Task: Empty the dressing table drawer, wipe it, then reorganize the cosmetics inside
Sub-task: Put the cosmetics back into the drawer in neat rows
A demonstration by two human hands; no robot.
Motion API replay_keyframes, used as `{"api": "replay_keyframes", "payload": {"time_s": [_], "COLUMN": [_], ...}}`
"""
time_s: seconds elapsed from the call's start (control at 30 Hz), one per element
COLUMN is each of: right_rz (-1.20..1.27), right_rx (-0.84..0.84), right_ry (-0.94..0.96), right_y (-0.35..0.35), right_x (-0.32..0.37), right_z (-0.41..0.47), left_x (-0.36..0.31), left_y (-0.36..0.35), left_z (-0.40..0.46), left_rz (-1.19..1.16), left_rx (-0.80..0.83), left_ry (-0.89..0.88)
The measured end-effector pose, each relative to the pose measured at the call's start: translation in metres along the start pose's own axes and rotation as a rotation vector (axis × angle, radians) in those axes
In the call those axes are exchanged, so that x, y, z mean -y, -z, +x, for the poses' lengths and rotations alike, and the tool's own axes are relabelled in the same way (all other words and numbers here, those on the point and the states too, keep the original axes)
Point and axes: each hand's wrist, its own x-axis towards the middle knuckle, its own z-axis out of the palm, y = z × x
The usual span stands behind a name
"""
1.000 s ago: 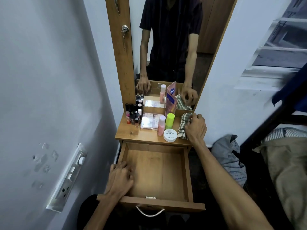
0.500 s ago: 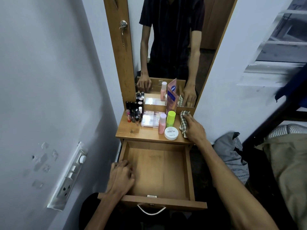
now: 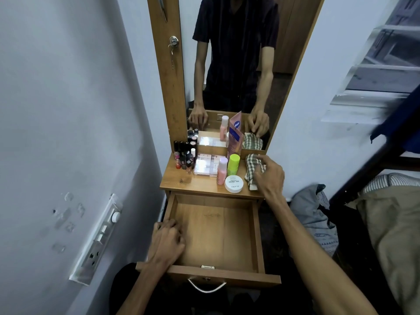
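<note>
The wooden drawer (image 3: 258, 235) is pulled out and nothing lies in it. My left hand (image 3: 167, 242) grips its left wall near the front corner, fingers curled. On the dressing table top (image 3: 176, 181) lies a checked cloth (image 3: 251, 164) at the right. My right hand (image 3: 269, 176) hovers over the cloth's right side with fingers spread, fingertips touching it. The cosmetics stand on the top: several nail polish bottles (image 3: 184, 158), a palette (image 3: 205, 165), a pink bottle (image 3: 221, 170), a green bottle (image 3: 233, 164), a white jar (image 3: 234, 183) and a tall pink box (image 3: 235, 135).
A mirror (image 3: 238, 64) rises behind the table and reflects me. A wall with a switch panel (image 3: 97, 237) runs close along the left. A grey bag (image 3: 311, 214) lies on the floor at the right, beside a bed (image 3: 391, 223).
My right hand, closed over the cloth a second ago, has flattened, spread its fingers and slid off to the right, baring more cloth. My left hand has stayed on the drawer.
</note>
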Motion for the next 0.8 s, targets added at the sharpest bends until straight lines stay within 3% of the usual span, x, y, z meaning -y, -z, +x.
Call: {"api": "replay_keyframes", "payload": {"time_s": [0.13,0.3,0.47,0.8], "right_rz": [0.186,0.331,0.277,0.153], "right_rx": [-0.066,0.042,0.264,0.289], "right_ry": [0.024,0.083,0.000,-0.020], "right_y": [0.005,-0.013,-0.045,-0.090], "right_x": [0.038,0.077,0.112,0.162], "right_z": [-0.022,-0.065,-0.094,-0.053], "left_x": [-0.001,-0.002,-0.001,-0.005], "left_y": [0.001,0.002,0.003,0.008], "left_z": [0.000,0.000,0.000,-0.001], "left_rz": [-0.003,-0.010,-0.001,-0.065], "left_rx": [-0.004,0.001,0.018,0.007], "left_ry": [-0.001,0.017,0.027,0.059]}}
